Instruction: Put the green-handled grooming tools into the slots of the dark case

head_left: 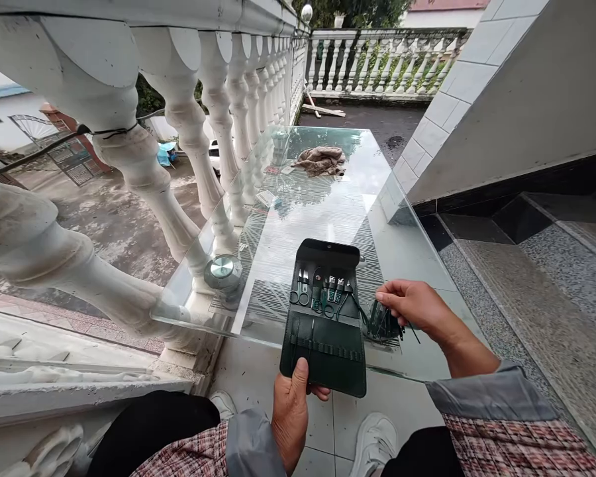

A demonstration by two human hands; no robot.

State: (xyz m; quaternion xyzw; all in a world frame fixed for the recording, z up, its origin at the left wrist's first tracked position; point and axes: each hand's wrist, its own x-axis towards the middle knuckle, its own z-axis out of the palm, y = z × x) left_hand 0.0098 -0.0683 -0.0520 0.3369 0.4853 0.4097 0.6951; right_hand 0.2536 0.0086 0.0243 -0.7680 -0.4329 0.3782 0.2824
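Observation:
A dark green tool case (328,331) lies open on the near end of a glass table (407,258), its lower edge hanging over the rim. Small scissors, clippers and other green-handled tools sit in its upper slots. My left hand (291,411) pinches the case's bottom edge, thumb on top. My right hand (414,306) hovers just right of the case with fingers curled in a pinch over a loose pile of small dark tools (385,324) on the glass. Whether it grips one I cannot make out.
A white stone balustrade (179,132) runs along the left of the table. A round metal disc (222,270) sits under the glass's near left corner. A crumpled brown cloth (322,160) lies at the far end. A tiled wall and steps (526,232) rise on the right.

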